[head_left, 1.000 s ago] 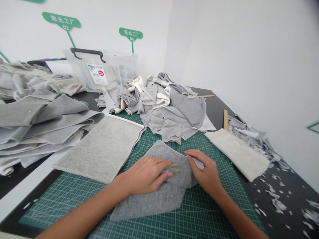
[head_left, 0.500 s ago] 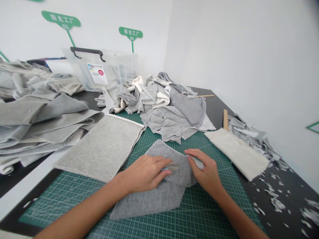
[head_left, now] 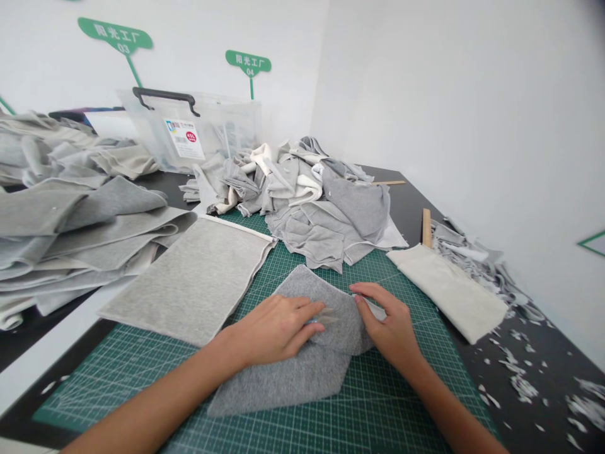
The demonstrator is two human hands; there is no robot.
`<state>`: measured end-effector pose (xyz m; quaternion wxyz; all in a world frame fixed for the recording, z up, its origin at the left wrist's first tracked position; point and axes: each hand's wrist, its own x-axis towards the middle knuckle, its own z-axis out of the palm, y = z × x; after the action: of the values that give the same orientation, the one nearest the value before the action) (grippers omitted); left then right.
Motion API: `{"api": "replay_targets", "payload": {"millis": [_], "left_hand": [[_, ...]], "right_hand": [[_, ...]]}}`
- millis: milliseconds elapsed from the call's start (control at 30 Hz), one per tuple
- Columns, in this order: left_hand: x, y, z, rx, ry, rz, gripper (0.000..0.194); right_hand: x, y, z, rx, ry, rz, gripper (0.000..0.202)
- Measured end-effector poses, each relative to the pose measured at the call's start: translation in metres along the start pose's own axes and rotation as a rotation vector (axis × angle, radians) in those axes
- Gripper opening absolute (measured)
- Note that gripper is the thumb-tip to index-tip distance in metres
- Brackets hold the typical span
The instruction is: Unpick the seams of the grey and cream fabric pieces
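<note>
A grey cloth piece [head_left: 293,378], with its upper part folded over, lies on the green cutting mat [head_left: 397,391]. My left hand [head_left: 283,325] rests on it, fingers closed round a small tool [head_left: 326,315] that looks translucent with a bit of blue; its shape is blurred. At the cloth's right edge, my right hand [head_left: 387,318] pinches the raised fabric between thumb and fingers. A flat light grey cloth [head_left: 189,277] lies left of my left hand.
Grey and cream fabric scraps [head_left: 302,189] are heaped behind the mat, near a clear plastic box [head_left: 155,139]. Stacked grey cloth [head_left: 70,233] stands left. At right are folded cream cloth [head_left: 449,290], a wooden strip [head_left: 426,227] and loose shreds [head_left: 522,384].
</note>
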<state>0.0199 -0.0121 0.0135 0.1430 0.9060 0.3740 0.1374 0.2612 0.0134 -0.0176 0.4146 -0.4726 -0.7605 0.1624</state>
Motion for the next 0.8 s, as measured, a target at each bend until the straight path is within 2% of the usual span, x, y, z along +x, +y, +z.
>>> {"api": "replay_targets", "payload": {"millis": [167,333,467,800], "left_hand": [[-0.0012,0.0031,-0.0005,0.005,-0.02,0.007,0.027],[-0.0016,0.0036,-0.0002,-0.002,-0.015,0.023,0.031],[-0.0011,0.0035,-0.0002,0.008,-0.027,0.021,0.025],[-0.0012,0.0021,-0.0008,-0.002,0.028,0.035,0.028]], "right_hand": [[0.0002,0.0005,0.0003,0.0,0.003,-0.002,0.018],[0.0008,0.0006,0.0011,-0.004,0.005,0.001,0.018],[0.0008,0.0009,0.0016,-0.003,0.002,0.006,0.018],[0.0002,-0.0011,-0.0008,-0.013,0.005,0.008,0.019]]}}
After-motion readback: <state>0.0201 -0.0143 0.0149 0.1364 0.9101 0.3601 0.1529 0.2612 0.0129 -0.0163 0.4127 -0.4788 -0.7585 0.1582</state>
